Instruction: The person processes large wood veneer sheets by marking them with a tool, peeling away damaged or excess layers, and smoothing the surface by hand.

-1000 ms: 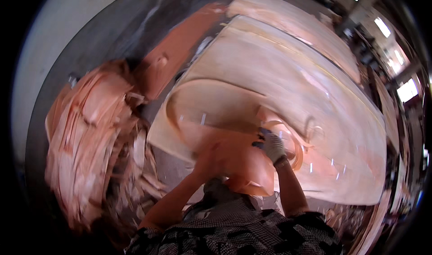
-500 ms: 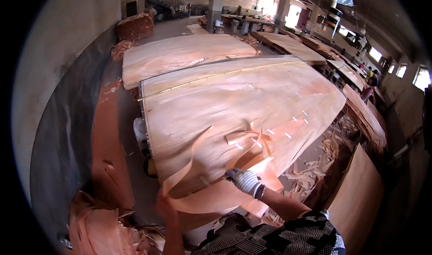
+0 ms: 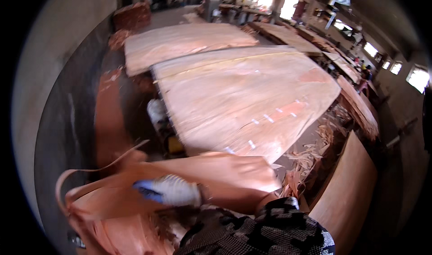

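Reaching left with the striped-gloved right hand (image 3: 170, 190), across a loose orange veneer sheet (image 3: 243, 170); too blurred to tell any grip. Flanked at left by a curling veneer strip (image 3: 59, 190) and, nearest, by a crumpled veneer heap (image 3: 121, 234). Facing, just beyond, a broad pale panel (image 3: 234, 91) dotted with white tape pieces (image 3: 268, 118). Backed, farther off, by a second panel (image 3: 189, 43). Bordered at right by floor scraps (image 3: 315, 147) and a tilted board (image 3: 348, 187).
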`<state>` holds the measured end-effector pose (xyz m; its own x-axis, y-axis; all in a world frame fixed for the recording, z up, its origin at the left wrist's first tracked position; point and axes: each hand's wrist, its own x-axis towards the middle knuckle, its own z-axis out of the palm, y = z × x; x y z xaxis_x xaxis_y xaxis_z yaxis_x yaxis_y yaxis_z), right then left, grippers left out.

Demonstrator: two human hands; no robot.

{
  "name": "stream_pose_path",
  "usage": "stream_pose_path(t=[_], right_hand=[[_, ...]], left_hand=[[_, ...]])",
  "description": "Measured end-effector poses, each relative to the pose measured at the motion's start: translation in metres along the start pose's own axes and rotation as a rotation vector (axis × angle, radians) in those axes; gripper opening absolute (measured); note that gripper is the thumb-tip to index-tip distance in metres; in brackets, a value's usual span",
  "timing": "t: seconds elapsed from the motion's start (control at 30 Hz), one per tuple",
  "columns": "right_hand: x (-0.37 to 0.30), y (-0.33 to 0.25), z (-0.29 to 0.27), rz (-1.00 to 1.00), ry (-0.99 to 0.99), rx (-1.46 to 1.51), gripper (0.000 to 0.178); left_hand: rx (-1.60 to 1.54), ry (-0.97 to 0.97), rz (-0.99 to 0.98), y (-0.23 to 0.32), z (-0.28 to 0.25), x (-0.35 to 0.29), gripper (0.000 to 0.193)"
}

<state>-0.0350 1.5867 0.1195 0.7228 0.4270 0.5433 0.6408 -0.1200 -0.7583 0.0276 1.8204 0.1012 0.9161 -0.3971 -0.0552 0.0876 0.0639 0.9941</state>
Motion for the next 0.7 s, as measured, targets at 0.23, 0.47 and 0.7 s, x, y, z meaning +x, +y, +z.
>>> stream_pose_path(t=[0.23, 0.47, 0.7], right_hand=[[-0.016, 0.048, -0.064, 0.839, 0.293, 0.262, 0.023], [0.029, 0.162, -0.115, 0.985, 0.447, 0.017, 0.024], [0.123, 0.258, -0.125, 0.813, 0.206, -0.424, 0.029]], left_hand=[[0.189, 0.643, 0.036, -0.008, -0.127, 0.001, 0.046], [0.33, 1.013, 0.01, -0.016, -0.233, 0.009, 0.047], [0.44, 1.36, -0.14, -0.012, -0.328, 0.007, 0.049]])
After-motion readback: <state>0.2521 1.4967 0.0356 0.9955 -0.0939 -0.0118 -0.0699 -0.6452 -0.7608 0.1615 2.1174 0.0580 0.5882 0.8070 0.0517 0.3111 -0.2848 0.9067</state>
